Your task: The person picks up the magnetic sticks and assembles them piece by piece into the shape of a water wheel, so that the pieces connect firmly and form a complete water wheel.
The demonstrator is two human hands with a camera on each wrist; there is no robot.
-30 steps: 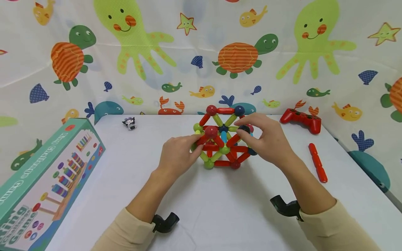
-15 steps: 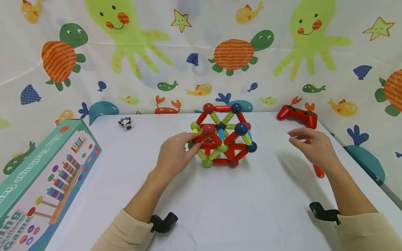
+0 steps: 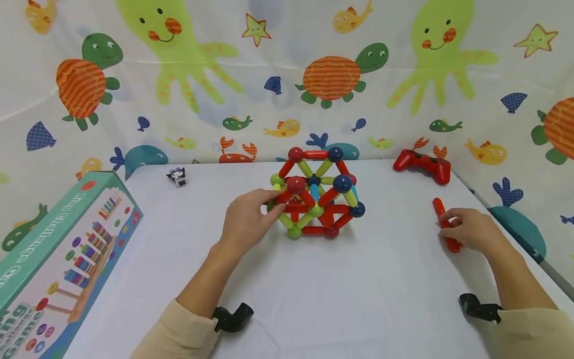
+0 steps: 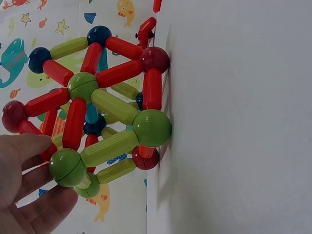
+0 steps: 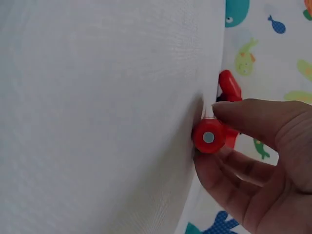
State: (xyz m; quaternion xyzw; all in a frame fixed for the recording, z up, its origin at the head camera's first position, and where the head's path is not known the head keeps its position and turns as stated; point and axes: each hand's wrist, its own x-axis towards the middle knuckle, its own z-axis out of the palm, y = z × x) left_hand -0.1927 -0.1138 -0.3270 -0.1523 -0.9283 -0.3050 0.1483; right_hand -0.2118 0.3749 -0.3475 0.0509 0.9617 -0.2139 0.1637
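A magnetic ball-and-rod structure (image 3: 295, 185), built of red, green and blue pieces, stands on the white table. My left hand (image 3: 246, 217) pinches its left side, thumb on a red rod; in the left wrist view the fingertips lie by a green ball (image 4: 67, 167). At the right, two red magnetic rods (image 3: 452, 244) lie end to end on the table. My right hand (image 3: 475, 229) has thumb and fingers around them, partly covering the middle. From the right wrist, the round end of a red rod (image 5: 208, 136) shows between thumb and fingertips.
A red game controller (image 3: 422, 165) lies at the back right. At the back left stands a small black-and-white figurine (image 3: 178, 176). A long toy box (image 3: 71, 259) runs along the left side. Behind the table hangs a printed sea-animal cloth (image 3: 202, 129).
My right hand has left the structure's blue ball and moved right and down to the red rods, now pinching them. The left hand keeps its hold on the structure. The view has shifted slightly.
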